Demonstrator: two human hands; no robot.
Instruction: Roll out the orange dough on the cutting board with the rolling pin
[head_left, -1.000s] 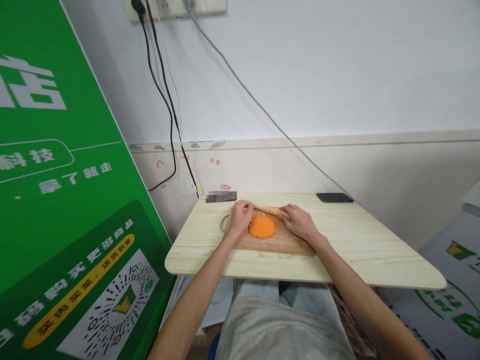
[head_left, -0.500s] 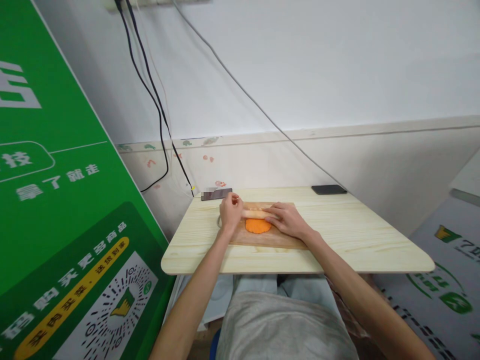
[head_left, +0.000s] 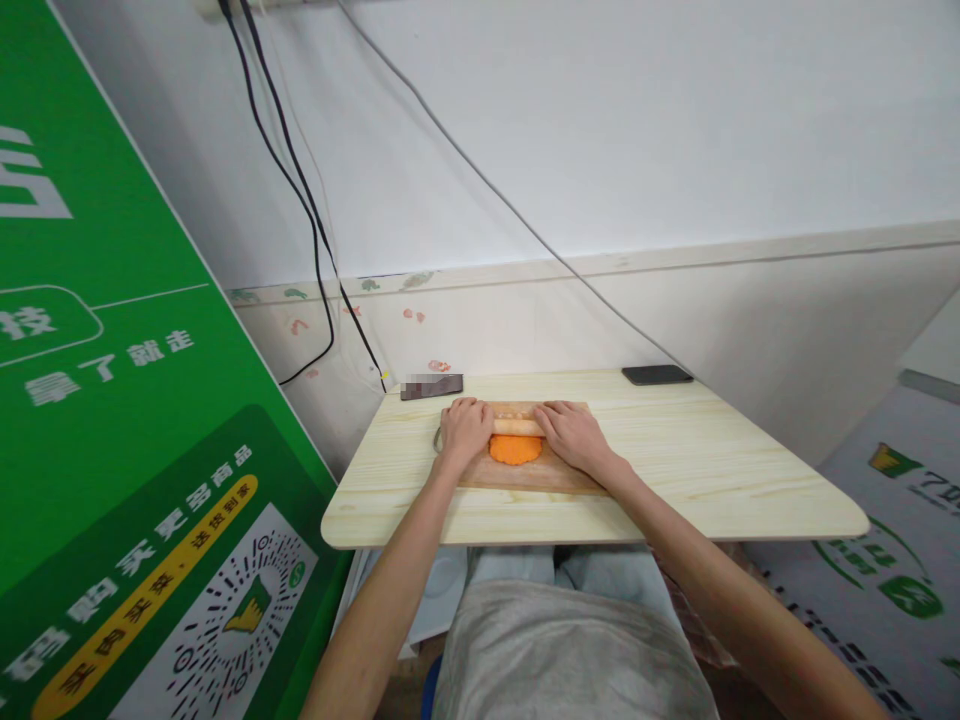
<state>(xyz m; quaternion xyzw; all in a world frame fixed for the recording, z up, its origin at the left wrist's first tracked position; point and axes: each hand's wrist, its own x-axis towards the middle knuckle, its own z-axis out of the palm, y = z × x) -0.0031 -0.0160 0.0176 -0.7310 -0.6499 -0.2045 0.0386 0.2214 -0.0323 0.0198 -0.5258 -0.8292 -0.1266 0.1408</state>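
Observation:
A light wooden rolling pin (head_left: pixel 517 427) lies crosswise between my hands, over the far part of a flattened orange piece of dough (head_left: pixel 516 451). My left hand (head_left: pixel 466 430) is closed over the pin's left end. Around the right end, the fingers of my right hand (head_left: pixel 571 432) are wrapped. Both ends of the pin are hidden under the hands. Beneath all this is a wooden board (head_left: pixel 525 480), with small pale bits on it beyond the pin.
The board rests on a pale wood-grain table (head_left: pixel 735 480). A dark phone (head_left: pixel 657 375) lies at the back right and another dark flat object (head_left: pixel 442 386) at the back left. A green printed panel (head_left: pixel 150 330) stands at left. Cables (head_left: pixel 311 210) hang along the wall.
My left hand has come down from a raised pinch onto the pin's left end. My right hand has shifted slightly and now grips the right end.

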